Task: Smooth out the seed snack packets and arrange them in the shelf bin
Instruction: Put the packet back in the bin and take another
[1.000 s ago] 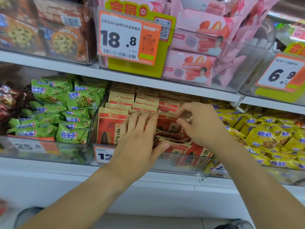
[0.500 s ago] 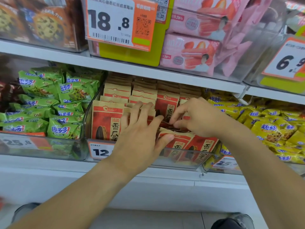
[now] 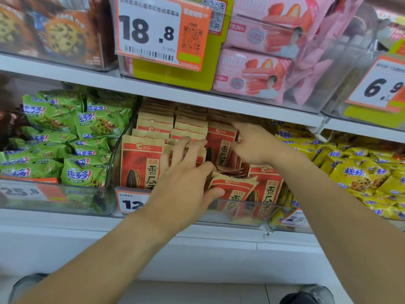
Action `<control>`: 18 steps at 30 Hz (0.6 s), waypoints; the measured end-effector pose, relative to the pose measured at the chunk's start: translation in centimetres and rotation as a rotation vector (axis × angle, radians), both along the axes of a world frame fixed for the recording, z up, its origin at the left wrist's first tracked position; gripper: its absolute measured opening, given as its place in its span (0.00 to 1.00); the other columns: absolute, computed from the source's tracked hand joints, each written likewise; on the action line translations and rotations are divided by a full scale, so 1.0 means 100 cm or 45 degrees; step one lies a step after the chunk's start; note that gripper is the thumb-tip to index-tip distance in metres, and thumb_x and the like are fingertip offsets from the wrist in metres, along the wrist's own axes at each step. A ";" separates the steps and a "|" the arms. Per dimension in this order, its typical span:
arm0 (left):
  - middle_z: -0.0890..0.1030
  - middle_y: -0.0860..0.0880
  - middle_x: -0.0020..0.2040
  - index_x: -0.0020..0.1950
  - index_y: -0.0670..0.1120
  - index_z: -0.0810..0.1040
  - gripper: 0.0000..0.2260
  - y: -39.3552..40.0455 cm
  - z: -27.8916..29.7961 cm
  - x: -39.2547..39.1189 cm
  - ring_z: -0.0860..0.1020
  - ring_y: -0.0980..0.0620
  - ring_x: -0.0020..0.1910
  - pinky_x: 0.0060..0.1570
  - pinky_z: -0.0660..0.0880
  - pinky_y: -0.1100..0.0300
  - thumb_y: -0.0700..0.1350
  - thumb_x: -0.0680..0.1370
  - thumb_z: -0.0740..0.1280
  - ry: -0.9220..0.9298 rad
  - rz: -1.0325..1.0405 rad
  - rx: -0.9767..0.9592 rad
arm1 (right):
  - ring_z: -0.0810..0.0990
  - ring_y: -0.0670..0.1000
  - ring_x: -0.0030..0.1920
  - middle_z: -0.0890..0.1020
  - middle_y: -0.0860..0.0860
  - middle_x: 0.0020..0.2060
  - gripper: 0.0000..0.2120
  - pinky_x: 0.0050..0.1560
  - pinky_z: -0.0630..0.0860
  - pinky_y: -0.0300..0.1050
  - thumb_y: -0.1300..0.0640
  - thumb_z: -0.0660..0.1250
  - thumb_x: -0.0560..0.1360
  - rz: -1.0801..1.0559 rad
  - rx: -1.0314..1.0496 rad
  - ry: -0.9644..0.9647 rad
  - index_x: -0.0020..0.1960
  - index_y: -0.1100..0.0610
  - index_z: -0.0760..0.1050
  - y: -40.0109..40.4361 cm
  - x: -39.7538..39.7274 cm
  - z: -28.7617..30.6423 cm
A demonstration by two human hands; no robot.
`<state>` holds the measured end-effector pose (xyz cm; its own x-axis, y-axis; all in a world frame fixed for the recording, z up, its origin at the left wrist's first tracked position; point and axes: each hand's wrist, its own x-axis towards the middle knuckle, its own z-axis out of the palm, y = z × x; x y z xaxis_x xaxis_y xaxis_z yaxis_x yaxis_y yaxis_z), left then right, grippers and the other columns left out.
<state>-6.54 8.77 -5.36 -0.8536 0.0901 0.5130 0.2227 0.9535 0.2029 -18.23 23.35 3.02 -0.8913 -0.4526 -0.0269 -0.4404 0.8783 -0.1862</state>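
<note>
The left hand (image 3: 184, 174) presses straight fingers on red-and-tan seed snack packets (image 3: 140, 163) in the clear plastic shelf bin (image 3: 245, 218). The right hand (image 3: 255, 143) pinches an upright packet (image 3: 221, 145) further back.

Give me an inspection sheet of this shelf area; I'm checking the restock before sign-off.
Surface: white shelf carrying clear bins.
Job's things: red and tan seed packets in the middle clear bin; left and back rows upright, front right packets tilted and loose.
Clutter: green snack packs in the left bin, yellow snack packs in the right bin.
Grips: left hand spread flat on the packets, thumb on a front packet; right hand reaches between the rows, its fingertips hidden.
Cables: nothing seen.
Surroundings: upper shelf with pink boxes, cookie packs, and price tags 18.8 and 6.9.
</note>
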 end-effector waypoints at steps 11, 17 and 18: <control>0.69 0.43 0.72 0.61 0.50 0.79 0.24 0.003 0.000 0.006 0.60 0.40 0.72 0.66 0.61 0.41 0.61 0.70 0.66 -0.022 0.082 -0.058 | 0.79 0.49 0.41 0.78 0.43 0.35 0.07 0.49 0.77 0.43 0.59 0.70 0.76 -0.153 -0.316 0.244 0.42 0.48 0.78 -0.001 0.012 -0.009; 0.67 0.43 0.73 0.65 0.51 0.77 0.27 0.001 0.000 0.006 0.58 0.41 0.74 0.68 0.55 0.43 0.63 0.71 0.65 -0.046 0.097 -0.049 | 0.76 0.40 0.36 0.80 0.43 0.35 0.08 0.43 0.76 0.39 0.61 0.72 0.75 -0.159 -0.477 0.294 0.41 0.50 0.80 0.013 0.033 -0.007; 0.67 0.43 0.73 0.65 0.52 0.77 0.27 0.001 0.001 0.006 0.58 0.41 0.74 0.68 0.54 0.44 0.64 0.70 0.64 -0.043 0.104 -0.052 | 0.77 0.41 0.37 0.80 0.43 0.36 0.08 0.44 0.77 0.40 0.62 0.72 0.75 -0.156 -0.491 0.315 0.42 0.50 0.80 0.014 0.037 -0.006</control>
